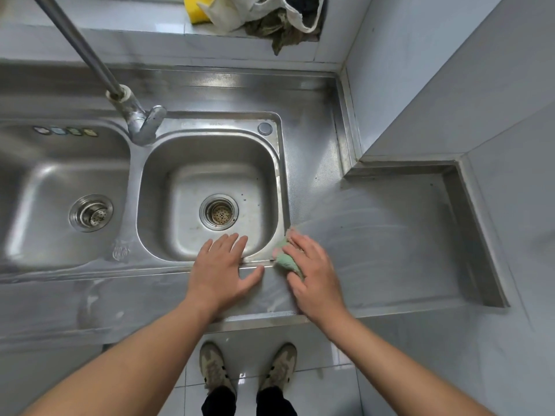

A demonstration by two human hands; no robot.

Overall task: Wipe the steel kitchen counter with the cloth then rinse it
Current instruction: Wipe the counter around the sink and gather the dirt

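At the far left, the left sink basin [45, 187] holds nothing but its strainer basket [91, 212] set in the drain. The steel faucet [136, 115] rises from the divider between the basins, its spout running up and out of frame to the left. The right sink basin [180, 163] is likewise bare apart from a perforated drain strainer [219, 212] and a few dark specks. The left hand [220, 270] lies flat and open on the basin's front rim, fingers spread over the edge, holding nothing. Just to its right, the right hand [312, 274] presses palm-down on a crumpled green cloth [286, 259] at the basin's front right corner, fingers extended rather than closed around it. The steel worktop [390, 235] stretches right, showing wet streaks. On the tiled ledge [150, 28] behind sit a yellow sponge [195, 9] and bunched rags [270, 19].
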